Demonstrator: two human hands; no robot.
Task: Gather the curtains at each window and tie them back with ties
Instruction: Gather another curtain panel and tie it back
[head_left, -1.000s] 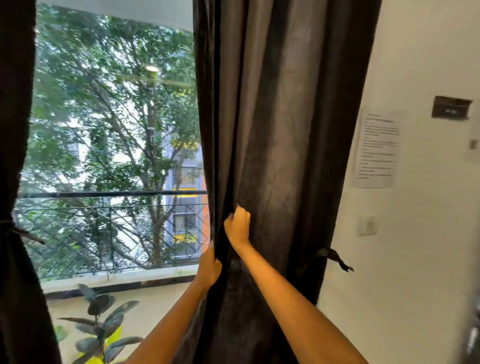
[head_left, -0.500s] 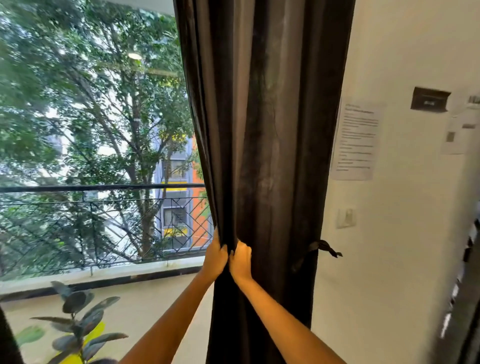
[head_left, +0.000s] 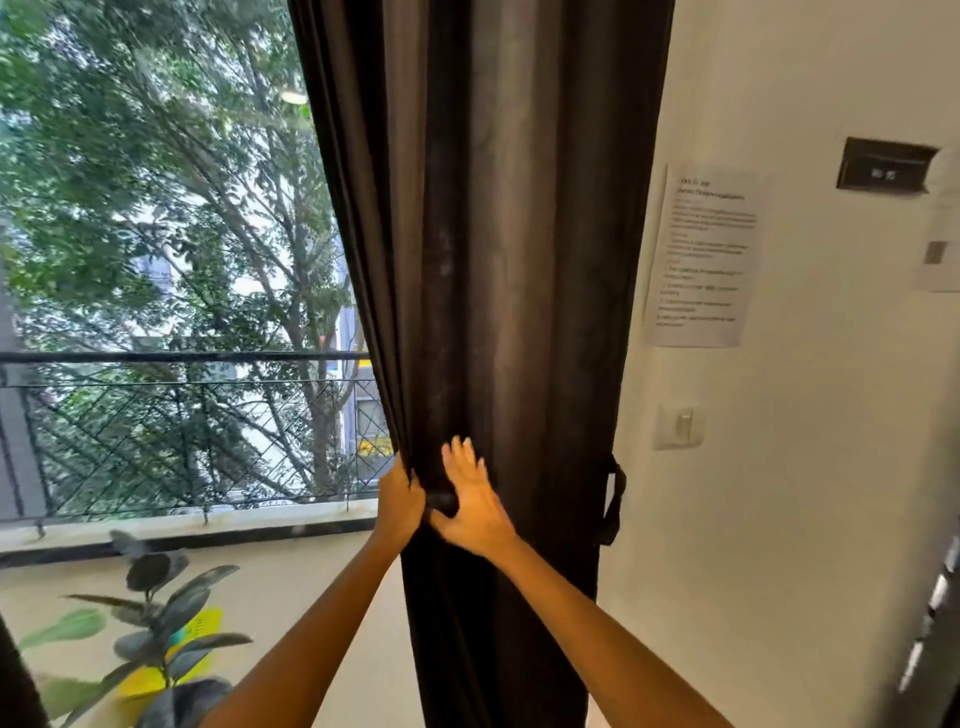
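A dark brown curtain (head_left: 519, 260) hangs bunched in folds at the right side of the window. My left hand (head_left: 400, 499) grips the curtain's left edge at waist height, fingers curled round the folds. Just to its right, my right hand (head_left: 470, 499) lies against the front of the curtain with its fingers spread and straight, thumb hooked under a fold. A dark tie (head_left: 613, 499) hangs in a loop at the curtain's right edge, against the wall, apart from both hands.
The window (head_left: 171, 260) shows trees and a black railing (head_left: 182, 358). A leafy potted plant (head_left: 156, 623) stands low on the left. On the white wall to the right are a paper notice (head_left: 701, 254), a light switch (head_left: 680, 426) and a dark panel (head_left: 883, 166).
The view has swung right and closer. My hands have drawn the curtain's left edge rightward, narrowing the bundle. My right hand has gone from gripping the fabric to lying flat with spread fingers.
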